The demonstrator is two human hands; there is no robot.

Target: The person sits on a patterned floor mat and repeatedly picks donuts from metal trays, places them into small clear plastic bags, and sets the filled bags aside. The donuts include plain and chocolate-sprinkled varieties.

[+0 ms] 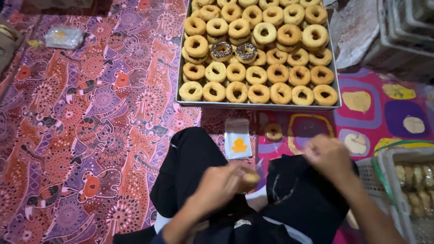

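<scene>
Gripping a plain golden ring doughnut (pixel 250 177) over the lap, the left hand (pixel 224 183) closes around it. Beside it, the right hand (pixel 329 156) pinches a clear, blurred plastic bag (pixel 289 156). Ahead on the patterned mat (pixel 90 126) sits a metal tray (pixel 257 105) of doughnuts, with a small clear packet (pixel 238 139) and one loose doughnut (pixel 273 132) near it.

Two sprinkled doughnuts (pixel 233 51), roughly forty plain doughnuts (pixel 265 32).

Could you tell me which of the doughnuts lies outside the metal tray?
The single plain golden ring doughnut on the patterned mat, just below the tray's front edge.
</scene>
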